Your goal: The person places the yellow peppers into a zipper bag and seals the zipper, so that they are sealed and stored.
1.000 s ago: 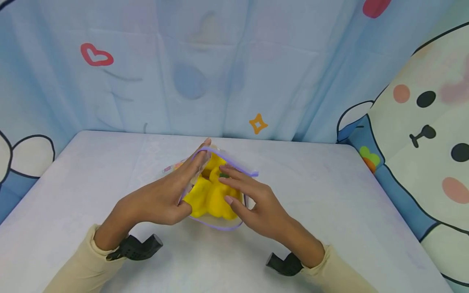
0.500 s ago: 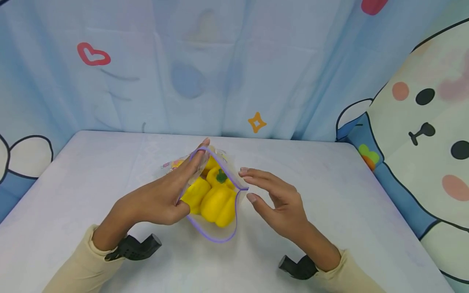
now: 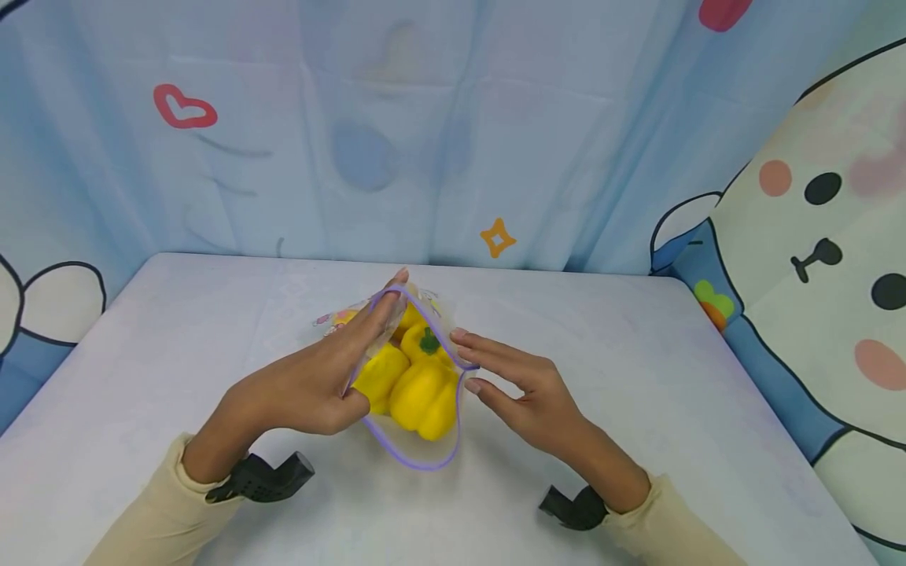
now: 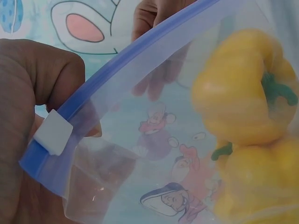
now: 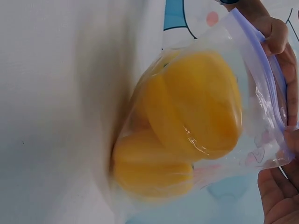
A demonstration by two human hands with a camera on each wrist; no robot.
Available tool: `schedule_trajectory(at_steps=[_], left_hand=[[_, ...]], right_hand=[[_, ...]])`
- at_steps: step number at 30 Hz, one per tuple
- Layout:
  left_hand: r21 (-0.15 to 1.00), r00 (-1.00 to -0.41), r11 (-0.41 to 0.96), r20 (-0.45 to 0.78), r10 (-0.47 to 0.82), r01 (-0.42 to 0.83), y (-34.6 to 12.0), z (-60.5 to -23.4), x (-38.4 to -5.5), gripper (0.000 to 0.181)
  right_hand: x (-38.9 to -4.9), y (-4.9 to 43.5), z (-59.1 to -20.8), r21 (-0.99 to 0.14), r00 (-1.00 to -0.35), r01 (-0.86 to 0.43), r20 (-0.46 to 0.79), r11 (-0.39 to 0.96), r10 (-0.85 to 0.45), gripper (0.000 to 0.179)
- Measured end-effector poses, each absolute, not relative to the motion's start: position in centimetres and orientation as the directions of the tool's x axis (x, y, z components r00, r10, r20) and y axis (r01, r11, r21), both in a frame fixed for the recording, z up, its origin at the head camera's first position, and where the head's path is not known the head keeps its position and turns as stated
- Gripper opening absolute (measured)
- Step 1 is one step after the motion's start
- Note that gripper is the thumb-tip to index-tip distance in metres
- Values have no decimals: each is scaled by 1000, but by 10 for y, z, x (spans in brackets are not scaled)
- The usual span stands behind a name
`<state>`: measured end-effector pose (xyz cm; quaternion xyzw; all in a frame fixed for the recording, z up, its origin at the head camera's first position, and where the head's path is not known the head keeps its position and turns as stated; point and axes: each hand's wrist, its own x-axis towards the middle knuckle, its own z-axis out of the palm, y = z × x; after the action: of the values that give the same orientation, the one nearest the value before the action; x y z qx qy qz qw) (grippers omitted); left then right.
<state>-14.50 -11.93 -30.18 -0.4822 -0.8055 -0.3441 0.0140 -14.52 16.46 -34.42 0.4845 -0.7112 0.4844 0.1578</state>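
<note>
A clear zip bag [image 3: 425, 453] with a purple rim stands with its mouth spread in the middle of the table. Several yellow bell peppers [image 3: 423, 397] with green stems lie inside; they also show through the plastic in the right wrist view [image 5: 201, 102]. My left hand [image 3: 314, 377] holds the bag's left rim, thumb bent at the near side and fingers stretched along the opening. A white slider [image 4: 53, 132] sits on the zip close to that hand. At the right corner of the mouth, my right hand [image 3: 527, 393] has thumb and fingertips around the rim.
The bag stands on a white table [image 3: 212, 314]. Behind hangs a light blue curtain [image 3: 396, 141] with cartoon prints. A black wrist camera [image 3: 262, 478] sits on the left wrist, another [image 3: 575, 507] on the right.
My right hand has come out of the bag's mouth to the right, then back in to its right corner. The peppers' tops are now uncovered. My left hand stays put.
</note>
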Motion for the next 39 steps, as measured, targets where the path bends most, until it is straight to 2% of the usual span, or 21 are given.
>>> schedule_trajectory(at_steps=[9,15,22,27,31,35,39], left_hand=[[529,-536,311,348,769,790,-119,-301,-144,106],[542,-520,283,354,777,791,-123,-301,-146,104],[579,-492,212,384,781,788,-129,-298,-147,105],[642,-471,152,361,805,751,-129,-297,-146,113],[687,-507,204,272,818,698,-128,-298,-144,129],[624,-523,299,209,826,722,-131,-299,-142,112],[595,-480,267,232,846,758,-137,-298,-143,100]], right_hand=[[-151,162,-346,-501,-446,-865,734,35,-512,48],[-154,168,-345,-503,-445,-865,769,-4,-459,22],[-154,171,-338,-490,-437,-870,820,-59,-370,20],[-153,172,-329,-497,-469,-867,839,-36,-274,20],[-152,174,-323,-530,-515,-848,830,-11,-212,19],[-152,177,-321,-547,-541,-837,821,20,-185,20],[-154,182,-319,-566,-564,-824,811,34,-156,24]])
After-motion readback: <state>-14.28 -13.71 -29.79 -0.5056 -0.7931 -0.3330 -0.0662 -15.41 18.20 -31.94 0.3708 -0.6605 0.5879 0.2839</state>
